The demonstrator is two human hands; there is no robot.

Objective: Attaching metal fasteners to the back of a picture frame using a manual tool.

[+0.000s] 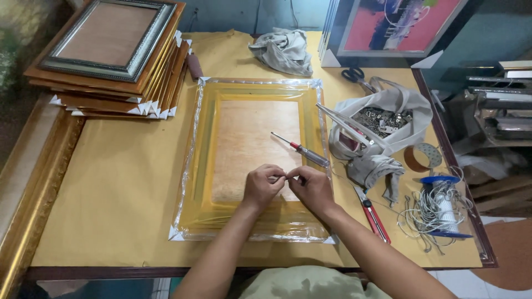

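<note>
Left hand (pixel 264 185) and right hand (pixel 313 187) meet fingertip to fingertip, pinching something too small to identify.
Both work over the plywood back of the plastic-wrapped yellow picture frame (pixel 252 160), lying face down at the middle of the paper-covered table (pixel 122 182). Red-handled screwdriver (pixel 301 149) rests on the backing just beyond the knuckles. Judgement: keep the pinch low and steady over the board, tool within reach.

Head view, steeply down, near table (pixel 122 182)
</note>
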